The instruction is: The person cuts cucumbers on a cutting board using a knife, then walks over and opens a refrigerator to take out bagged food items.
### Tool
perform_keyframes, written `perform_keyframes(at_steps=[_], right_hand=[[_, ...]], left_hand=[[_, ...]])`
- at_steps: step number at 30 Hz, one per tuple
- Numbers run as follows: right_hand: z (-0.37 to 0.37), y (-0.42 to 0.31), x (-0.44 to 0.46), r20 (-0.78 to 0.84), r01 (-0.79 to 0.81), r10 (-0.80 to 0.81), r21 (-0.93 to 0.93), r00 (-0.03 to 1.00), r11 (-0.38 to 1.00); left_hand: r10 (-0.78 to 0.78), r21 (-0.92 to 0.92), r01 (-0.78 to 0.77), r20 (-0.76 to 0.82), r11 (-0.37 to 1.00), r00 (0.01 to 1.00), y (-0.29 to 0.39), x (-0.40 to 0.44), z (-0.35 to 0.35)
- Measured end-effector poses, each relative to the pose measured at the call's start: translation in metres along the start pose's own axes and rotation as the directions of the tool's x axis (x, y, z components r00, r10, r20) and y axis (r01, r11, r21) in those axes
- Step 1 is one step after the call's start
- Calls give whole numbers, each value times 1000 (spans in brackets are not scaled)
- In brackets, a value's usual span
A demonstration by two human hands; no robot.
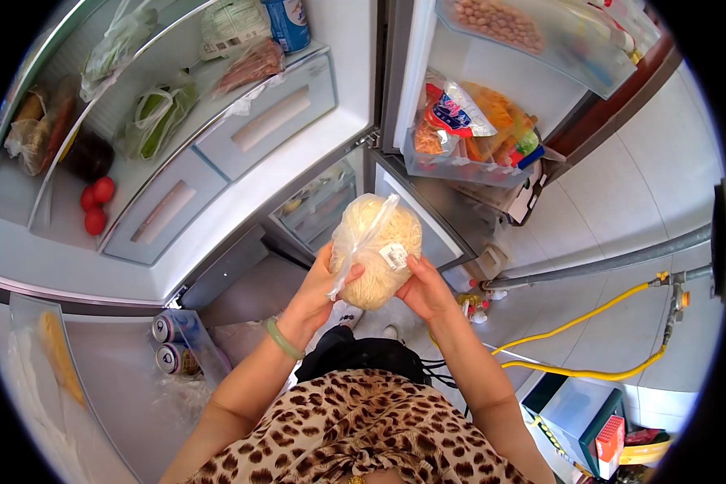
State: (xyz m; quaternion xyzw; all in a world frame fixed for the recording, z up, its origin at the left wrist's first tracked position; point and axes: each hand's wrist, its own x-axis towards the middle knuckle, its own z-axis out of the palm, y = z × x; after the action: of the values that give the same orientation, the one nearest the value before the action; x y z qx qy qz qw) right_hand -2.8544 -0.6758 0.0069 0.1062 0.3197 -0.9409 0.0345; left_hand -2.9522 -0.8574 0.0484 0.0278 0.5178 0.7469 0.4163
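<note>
A clear plastic bag of pale noodle-like food (pixel 379 242), with a small white label, is held up in front of my body. My left hand (pixel 319 282) grips its left side near the gathered plastic, and a green bangle is on that wrist. On the lower right side, my right hand (pixel 425 289) has its fingers and thumb against the bag beside the label. Behind the bag stand the open fridge and its lower compartment (pixel 319 206).
Fridge shelves (pixel 210 105) at the upper left hold bagged food and red tomatoes (pixel 95 207). Packets (pixel 468 121) fill the right door bin. Cans (pixel 175 357) sit in the left door. A yellow hose (pixel 573 372) and a grey pipe (pixel 605 256) run at the right.
</note>
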Motion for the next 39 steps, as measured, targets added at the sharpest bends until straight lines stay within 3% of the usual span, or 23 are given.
perform_keyframes(at_steps=[2, 5, 8, 10, 12, 14, 18, 21, 24, 30, 33, 36, 39], right_hand=[[-1, 2, 2, -2, -11, 10, -34, 1000, 999], [1, 4, 0, 41, -45, 57, -253, 998, 966], [17, 1, 2, 154, -16, 127, -572, 980, 820], [9, 10, 6, 167, -11, 171, -682, 971, 731], [-8, 19, 17, 192, 11, 203, -751, 960, 660], [-33, 31, 30, 105, -79, 220, -719, 970, 691], [-63, 42, 64, -66, -225, 254, -708, 965, 670], [-62, 43, 89, -171, -340, 314, -697, 934, 631], [-52, 47, 112, -165, -363, 353, -694, 921, 622], [-28, 52, 136, -127, -378, 411, -690, 903, 618], [-23, 52, 139, -111, -387, 436, -683, 893, 619], [-9, 47, 131, -150, -407, 398, -581, 905, 705], [-20, 62, 124, -178, -397, 355, -400, 918, 826]], left_hand=[[-28, -112, 32, 32, 993, 999, -7, 1, -10], [-68, -318, 119, 167, 941, 984, -33, 9, -42], [-74, -465, 207, 288, 861, 955, -79, 16, -93], [-77, -541, 248, 318, 804, 945, -118, 14, -128], [-139, -570, 218, 179, 792, 974, -134, -1, -146], [-248, -613, 204, 15, 763, 969, -144, -18, -160], [-237, -641, 152, -48, 752, 970, -151, -32, -187], [-204, -641, 134, -35, 755, 978, -139, -32, -197], [-158, -602, 68, -97, 795, 983, -128, -31, -204], [-151, -510, 83, -93, 856, 984, -95, -13, -208], [-52, -393, -53, -253, 918, 966, -68, 1, -185], [-38, -200, -40, -372, 979, 928, -49, 15, -166], [19, -27, -32, -378, 999, 926, -54, 30, -163]])
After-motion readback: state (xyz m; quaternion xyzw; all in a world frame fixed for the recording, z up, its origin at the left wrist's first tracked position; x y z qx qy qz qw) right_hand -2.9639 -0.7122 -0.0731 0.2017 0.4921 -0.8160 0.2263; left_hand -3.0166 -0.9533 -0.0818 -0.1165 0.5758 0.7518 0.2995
